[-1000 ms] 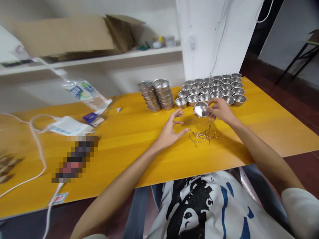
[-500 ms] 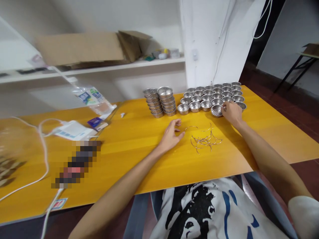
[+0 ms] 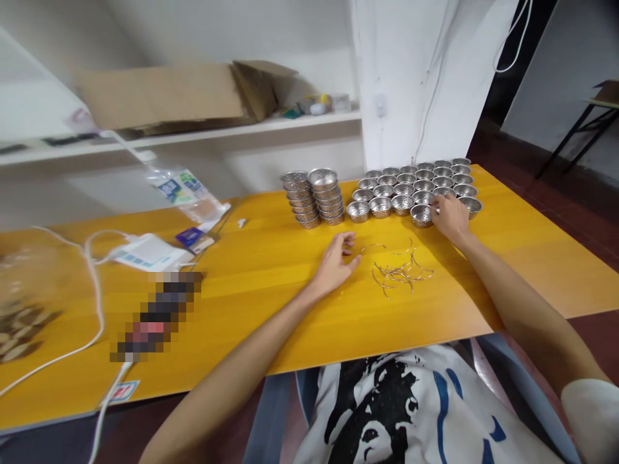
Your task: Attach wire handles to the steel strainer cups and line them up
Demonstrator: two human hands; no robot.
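Beyond the wire rings (image 3: 400, 270) the right hand (image 3: 451, 216) fingers pinch a strainer cup (image 3: 422, 215) fronting the filled rows (image 3: 420, 179) — left hand (image 3: 338, 261) open, empty beside the rings — two stacks (image 3: 316, 196) not yet laid out.

Low in the near view, a white T-shirt (image 3: 435, 412) fills the frame, and across its chest runs a big black graphic print (image 3: 377, 406) with curved blue strokes on the right. At the far right edge, one short white sleeve (image 3: 592, 412) ends above the elbow. Both forearms (image 3: 261, 361) run bare from there. Left hand (image 3: 333, 264) bare, right hand (image 3: 449, 216) bare.
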